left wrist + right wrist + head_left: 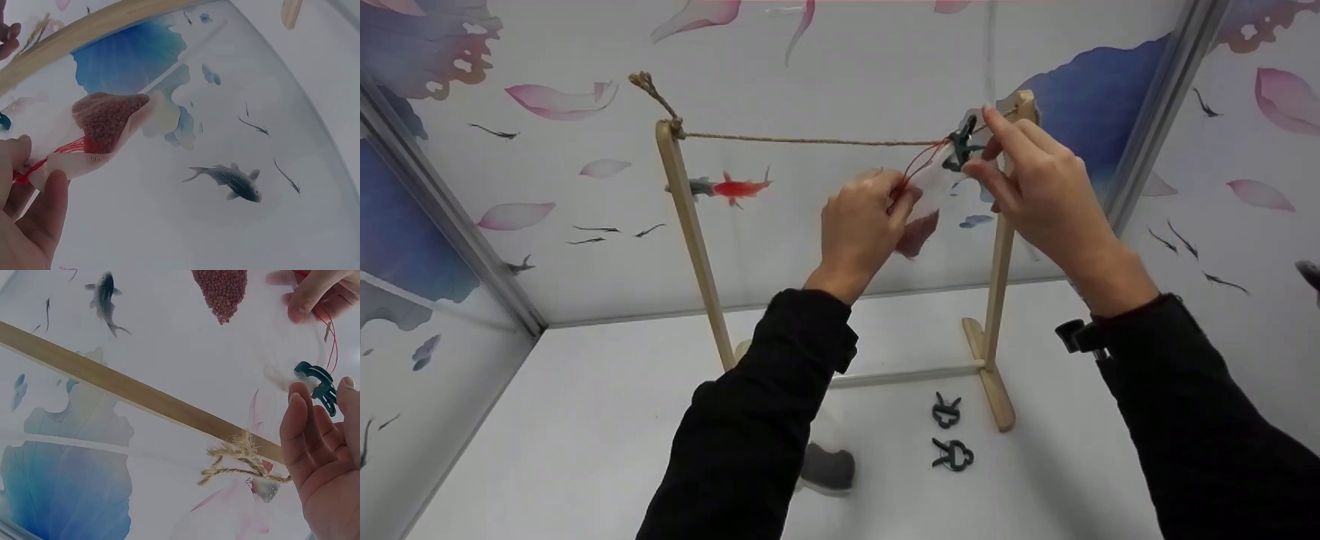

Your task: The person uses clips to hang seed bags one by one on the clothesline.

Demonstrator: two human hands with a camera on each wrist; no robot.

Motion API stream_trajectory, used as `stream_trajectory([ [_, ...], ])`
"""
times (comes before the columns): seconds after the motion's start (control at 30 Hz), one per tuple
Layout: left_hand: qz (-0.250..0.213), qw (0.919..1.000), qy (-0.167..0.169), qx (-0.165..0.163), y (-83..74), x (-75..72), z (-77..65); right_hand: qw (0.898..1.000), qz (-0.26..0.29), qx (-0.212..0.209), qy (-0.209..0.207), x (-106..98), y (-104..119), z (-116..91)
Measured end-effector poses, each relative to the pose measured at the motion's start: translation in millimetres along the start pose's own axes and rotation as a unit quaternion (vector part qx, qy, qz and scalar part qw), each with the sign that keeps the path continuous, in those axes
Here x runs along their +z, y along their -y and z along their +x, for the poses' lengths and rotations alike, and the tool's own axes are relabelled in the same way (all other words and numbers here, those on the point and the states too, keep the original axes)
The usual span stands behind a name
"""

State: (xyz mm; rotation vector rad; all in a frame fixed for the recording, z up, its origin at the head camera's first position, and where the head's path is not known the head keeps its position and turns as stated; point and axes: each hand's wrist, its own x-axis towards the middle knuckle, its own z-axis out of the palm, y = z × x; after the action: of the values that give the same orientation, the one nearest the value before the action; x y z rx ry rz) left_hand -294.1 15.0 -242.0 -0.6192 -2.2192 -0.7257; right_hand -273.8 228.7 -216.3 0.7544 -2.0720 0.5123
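A small sheer drawstring pouch [109, 124] filled with reddish-brown grains dangles near the right end of a twine line [810, 140]. My left hand [864, 217] pinches its gathered neck, where a red cord [36, 167] is tied. The cord loops up to a dark green spring clip [962, 146] on the twine. Around that clip is my right hand [1039, 176], thumb and index finger spread apart at its handles; the right wrist view shows a gap between the thumb and the clip [318, 379].
Two wooden posts [688, 225] hold the twine, knotted at each end, over a white table [585, 420]. On the table lie two more clips [946, 410] and a grey-filled pouch [829, 469], partly behind my left sleeve. Printed panels [840, 67] surround the table.
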Motion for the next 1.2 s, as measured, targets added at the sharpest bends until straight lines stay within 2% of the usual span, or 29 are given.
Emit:
stream_trajectory([
  [0.17, -0.007, 0.9998, 0.017, -0.003, -1.9, 1.9, -3.8, 1.000, 0.013, -0.015, -0.023, 6.4, 0.5, -14.4],
  [0.27, -0.021, 0.9996, 0.017, 0.004, -1.7, 2.7, -6.6, 0.998, 0.040, -0.027, -0.040, 10.9, 1.8, -24.9],
  [0.37, -0.039, 0.9991, 0.002, 0.014, -1.6, 2.5, -10.7, 0.995, 0.068, -0.041, -0.057, 15.8, 3.8, -38.2],
  [0.5, -0.083, 0.9955, -0.037, 0.027, 0.0, -0.4, -23.7, 0.993, 0.084, -0.050, -0.066, 24.3, 5.0, -60.0],
  [0.63, -0.112, 0.9898, -0.064, 0.060, 10.3, -1.9, -44.5, 0.994, 0.082, -0.053, -0.047, 33.6, 2.8, -83.6],
  [0.8, -0.126, 0.9852, -0.077, 0.086, 28.3, 0.9, -69.7, 0.995, 0.073, -0.066, 0.017, 46.0, -4.3, -110.6],
  [0.9, -0.138, 0.9835, -0.082, 0.083, 36.2, 4.4, -87.5, 0.993, 0.085, -0.069, 0.054, 57.1, -9.1, -125.8],
  [1.03, -0.156, 0.9808, -0.091, 0.073, 43.5, 14.7, -116.5, 0.990, 0.111, -0.052, 0.076, 75.3, -14.5, -148.1],
  [1.2, -0.187, 0.9751, -0.102, 0.060, 50.7, 33.7, -151.3, 0.991, 0.092, -0.043, 0.093, 94.8, -16.5, -179.4],
])
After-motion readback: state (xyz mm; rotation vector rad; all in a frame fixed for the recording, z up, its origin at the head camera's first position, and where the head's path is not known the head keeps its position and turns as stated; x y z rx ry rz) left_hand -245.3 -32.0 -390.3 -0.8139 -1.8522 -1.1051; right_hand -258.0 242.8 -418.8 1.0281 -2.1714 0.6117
